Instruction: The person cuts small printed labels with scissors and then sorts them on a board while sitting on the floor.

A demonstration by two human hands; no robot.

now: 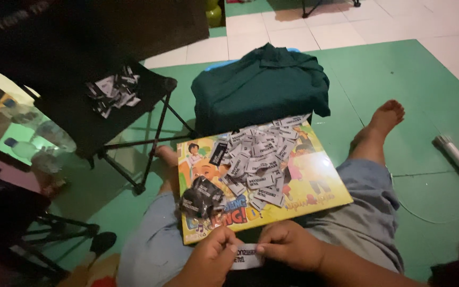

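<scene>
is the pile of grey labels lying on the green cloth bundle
No, the pile of grey labels lies on the colourful flat box across the person's lap, in front of the dark green cloth bundle.

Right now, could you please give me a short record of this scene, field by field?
left hand: pinches the left end of a white label
right hand: pinches the label's right end
board: colourful cartoon board across the lap
on board: loose pile of labels; dark bundle at its left
behind board: folded green cloth
folding stool: holds more labels
</scene>
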